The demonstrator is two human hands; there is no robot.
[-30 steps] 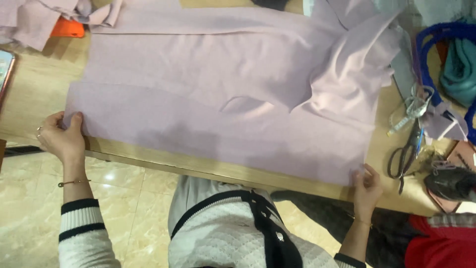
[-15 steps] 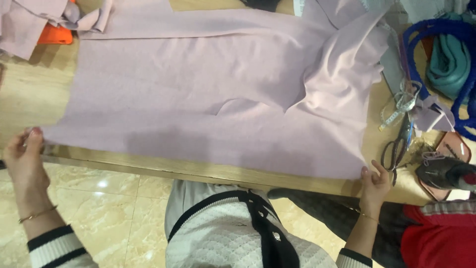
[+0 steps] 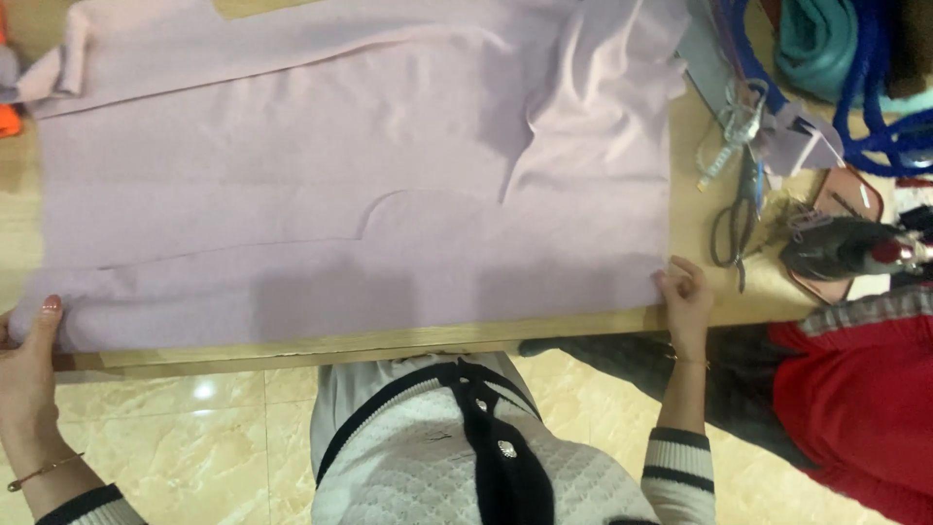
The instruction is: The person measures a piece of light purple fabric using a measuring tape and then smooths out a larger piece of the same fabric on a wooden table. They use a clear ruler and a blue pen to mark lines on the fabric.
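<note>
From the head camera I see a large pale lilac cloth [image 3: 321, 185] spread flat across a wooden table [image 3: 389, 340]. My left hand [image 3: 29, 360] pinches its near left corner, thumb on top. My right hand [image 3: 685, 297] grips the near right corner, fingers curled. Scissors [image 3: 734, 219] lie on the table just right of the cloth, beside a dark iron [image 3: 841, 248].

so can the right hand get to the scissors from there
Probably yes: the right hand holds the fabric corner, and the scissors lie just beyond it on bare table, with nothing between.
</note>
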